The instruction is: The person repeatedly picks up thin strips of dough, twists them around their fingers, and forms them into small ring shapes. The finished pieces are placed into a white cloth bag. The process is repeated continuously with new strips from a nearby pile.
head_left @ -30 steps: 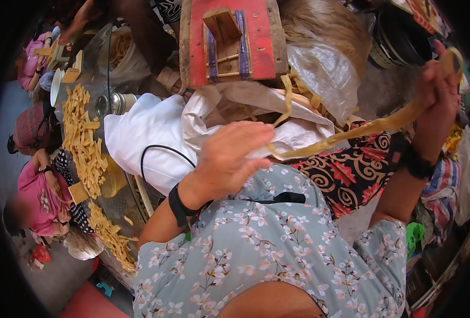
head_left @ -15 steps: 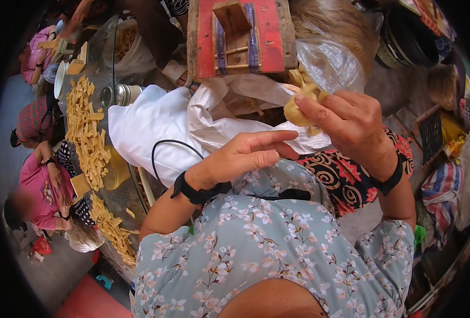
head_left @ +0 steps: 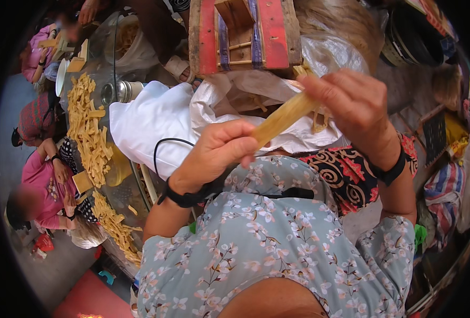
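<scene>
A flat, pale yellow, leaf-like strip [head_left: 285, 117] slants between my two hands above my lap. My left hand [head_left: 221, 148] pinches its lower end between thumb and fingers. The upper end is in my right hand [head_left: 351, 103], whose fingers are curled round it. A few thin ends [head_left: 302, 70] of similar yellow material poke out beyond the right fingers. Just beyond the strip lies an open white woven sack [head_left: 213, 106], with some yellow pieces inside.
A red wooden stand [head_left: 272, 37] with a wooden block is ahead. Folded yellow strips [head_left: 89, 132] are heaped on the table at left, near a glass jar [head_left: 115, 91] and white cloth [head_left: 147, 124]. Brown fibre bundles [head_left: 341, 21] lie at far right. Other people [head_left: 44, 185] sit at left.
My left hand has closed on the strip's lower end. The yellow material, bunched in my right hand before, is now drawn out straight between both hands.
</scene>
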A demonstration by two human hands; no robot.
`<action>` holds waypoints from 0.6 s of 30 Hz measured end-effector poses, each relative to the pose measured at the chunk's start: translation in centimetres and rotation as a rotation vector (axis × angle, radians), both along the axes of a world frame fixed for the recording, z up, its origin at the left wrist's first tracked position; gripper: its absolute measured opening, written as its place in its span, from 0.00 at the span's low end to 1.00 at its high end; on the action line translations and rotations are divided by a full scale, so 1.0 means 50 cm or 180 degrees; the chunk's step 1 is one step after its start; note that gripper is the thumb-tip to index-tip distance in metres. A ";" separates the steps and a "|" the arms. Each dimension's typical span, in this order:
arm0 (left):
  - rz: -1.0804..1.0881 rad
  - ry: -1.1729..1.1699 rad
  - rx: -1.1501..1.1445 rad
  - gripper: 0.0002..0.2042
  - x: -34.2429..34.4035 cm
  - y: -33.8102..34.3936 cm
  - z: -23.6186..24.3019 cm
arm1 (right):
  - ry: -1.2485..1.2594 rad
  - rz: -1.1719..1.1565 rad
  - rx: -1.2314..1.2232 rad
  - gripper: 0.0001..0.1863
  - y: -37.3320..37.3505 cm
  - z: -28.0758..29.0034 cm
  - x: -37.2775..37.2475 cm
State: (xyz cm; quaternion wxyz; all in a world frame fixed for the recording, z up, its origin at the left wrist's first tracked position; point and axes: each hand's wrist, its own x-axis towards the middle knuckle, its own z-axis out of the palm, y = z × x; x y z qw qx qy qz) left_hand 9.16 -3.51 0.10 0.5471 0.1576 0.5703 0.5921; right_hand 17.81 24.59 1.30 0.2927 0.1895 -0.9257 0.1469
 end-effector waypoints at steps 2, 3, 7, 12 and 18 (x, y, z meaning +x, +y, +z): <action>-0.0158 0.0350 -0.0272 0.09 -0.014 -0.022 0.011 | -0.0067 -0.0112 -0.0130 0.16 0.015 0.005 -0.006; -0.0108 0.0366 -0.0218 0.08 -0.016 -0.032 0.019 | -0.0099 -0.0165 -0.0197 0.15 0.018 0.003 -0.009; 0.0326 0.0010 0.0905 0.08 -0.025 -0.047 0.058 | -0.0344 0.0117 -0.1107 0.17 -0.009 -0.039 -0.031; 0.0689 0.0834 0.1769 0.13 -0.063 -0.008 0.089 | -0.1766 0.0943 -0.2728 0.10 -0.083 -0.033 -0.035; -0.0115 0.5575 0.0471 0.10 -0.048 0.070 0.043 | -0.3404 0.1165 -0.3994 0.19 -0.073 0.003 -0.029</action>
